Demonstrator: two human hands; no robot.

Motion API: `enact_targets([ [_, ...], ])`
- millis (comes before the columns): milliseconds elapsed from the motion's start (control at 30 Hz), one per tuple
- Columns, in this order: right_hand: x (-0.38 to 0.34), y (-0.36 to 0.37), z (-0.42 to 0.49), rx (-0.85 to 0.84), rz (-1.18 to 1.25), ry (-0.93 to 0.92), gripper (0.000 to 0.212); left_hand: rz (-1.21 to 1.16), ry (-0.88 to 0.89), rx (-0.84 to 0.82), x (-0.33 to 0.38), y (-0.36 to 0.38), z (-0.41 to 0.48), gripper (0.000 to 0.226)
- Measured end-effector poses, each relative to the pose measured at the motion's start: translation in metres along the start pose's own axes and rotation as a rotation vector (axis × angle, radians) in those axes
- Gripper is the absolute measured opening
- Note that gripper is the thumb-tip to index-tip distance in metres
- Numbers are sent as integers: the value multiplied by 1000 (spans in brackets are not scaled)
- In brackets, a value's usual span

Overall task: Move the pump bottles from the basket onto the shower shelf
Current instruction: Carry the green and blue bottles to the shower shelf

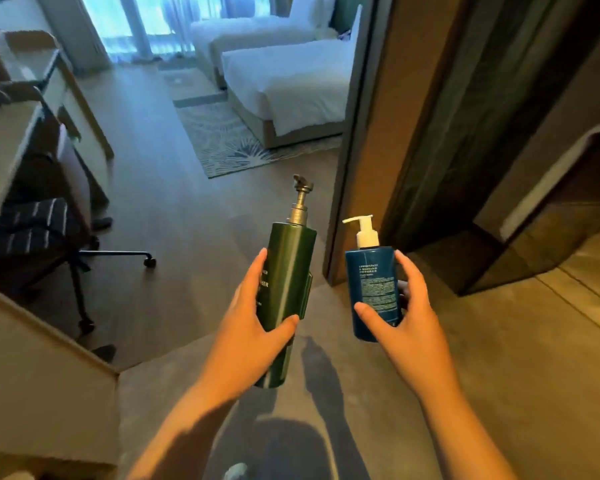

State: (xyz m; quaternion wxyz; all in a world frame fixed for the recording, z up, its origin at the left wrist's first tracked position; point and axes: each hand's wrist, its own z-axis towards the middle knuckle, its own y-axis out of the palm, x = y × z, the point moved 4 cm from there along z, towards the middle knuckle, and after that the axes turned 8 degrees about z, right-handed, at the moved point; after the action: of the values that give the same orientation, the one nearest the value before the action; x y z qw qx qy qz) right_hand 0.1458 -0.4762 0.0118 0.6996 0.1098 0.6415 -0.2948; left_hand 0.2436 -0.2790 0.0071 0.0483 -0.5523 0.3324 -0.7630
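Our left hand [253, 317] is wrapped round the tall green pump bottle [288, 271] mid-body; our right hand [409, 306] clamps the shorter blue pump bottle [373, 289] the same way. Both are upright, mid-air over the floor, beside the door frame [361, 168]. No basket or shower shelf in view. We'd guess rigid, smooth, slippery when wet, with the green one heavier. Grip the bodies, never the pump heads. Office chair [49, 237] far left.
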Motion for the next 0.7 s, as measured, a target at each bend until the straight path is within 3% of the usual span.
enact_targets([
  [167,25,-65,4,190,23,68,82,31,106,-133,31,61,42,99],
  [400,64,-137,47,392,-27,177,83,-119,137,-378,61,159,124,98],
  [700,87,-203,148,560,-82,202,83,-111,362,-505,107,247,245,102],
])
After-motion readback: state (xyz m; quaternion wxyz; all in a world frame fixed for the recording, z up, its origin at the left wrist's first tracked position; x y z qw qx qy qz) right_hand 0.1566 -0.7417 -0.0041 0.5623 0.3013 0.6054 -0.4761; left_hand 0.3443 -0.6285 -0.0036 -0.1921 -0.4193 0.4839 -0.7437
